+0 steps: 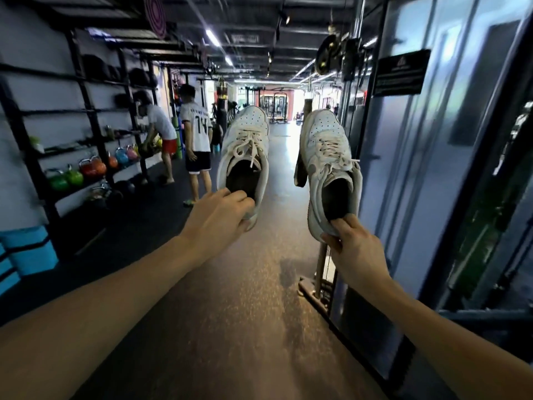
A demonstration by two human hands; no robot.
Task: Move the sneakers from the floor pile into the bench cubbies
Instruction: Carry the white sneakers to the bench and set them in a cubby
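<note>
The left hand [219,216] is curled tight round the heel collar of a worn white leather lace-up sneaker [246,151], fingers hooked inside the dark opening, thumb side against the outer edge; that left sneaker stands away from the hand toward twelve o'clock, toe pointing forward and up, laces loose over the tongue, held in the air above the dark speckled rubber floor [230,298]; at nine o'clock from the hand a black metal rack [86,90] runs along the wall, coloured kettlebells [92,167] sitting on its lower shelves; beyond it two people in white shirts [197,131] stand with their backs to the camera, one bent toward the rack.

The right hand [353,249] pinches the heel of a second white leather lace-up sneaker [328,166], fingertips tucked into the dark collar and thumb pressed on the outside of the heel; this right sneaker rises from the hand toward eleven o'clock, toe forward, well apart from the left one; at three o'clock stands a grey metal-framed glass partition [418,168], blurred.
</note>
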